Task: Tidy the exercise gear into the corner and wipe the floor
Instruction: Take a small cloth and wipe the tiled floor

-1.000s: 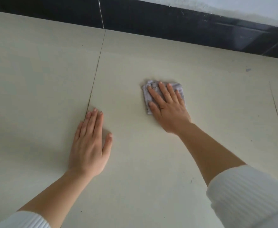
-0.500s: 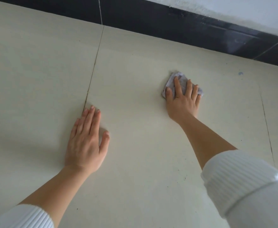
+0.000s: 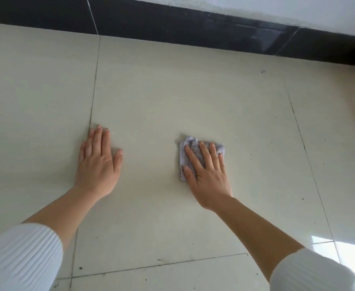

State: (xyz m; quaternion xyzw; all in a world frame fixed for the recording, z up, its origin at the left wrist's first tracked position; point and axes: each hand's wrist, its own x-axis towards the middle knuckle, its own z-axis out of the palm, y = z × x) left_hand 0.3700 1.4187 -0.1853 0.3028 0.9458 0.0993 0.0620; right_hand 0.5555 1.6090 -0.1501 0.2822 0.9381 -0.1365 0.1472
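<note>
While the left hand [image 3: 98, 162] lies flat on the floor [image 3: 172, 91], palm down, the right hand [image 3: 207, 175] presses a cloth [image 3: 191, 141] onto the same pale tile. The left hand's four fingers are straight and close together, pointing away from the person toward the black skirting [image 3: 172, 24]. Its thumb juts out to the right, apart from the fingers. It holds nothing. Its outer edge lies just beside a grout line [image 3: 93, 97]. The bare left forearm runs back toward the lower left into a white ribbed left sleeve [image 3: 19, 259].

The right hand is spread out too, palm down, its fingers [image 3: 206, 154] straight and fanned a little, angled up and slightly left. They do not curl round the cloth. They lie on top of it and pin it to the floor. The thumb rests along the cloth's left side. The cloth is small, pale lilac-grey and crumpled into a rough square. Its far edge and left side show past the fingers, and the rest is under the hand. The right forearm stretches back to the lower right into the right sleeve [image 3: 311, 271].

Both hands are about level with each other and well apart. Small dark specks dot the floor. A white wall [image 3: 277, 7] rises above the skirting.
</note>
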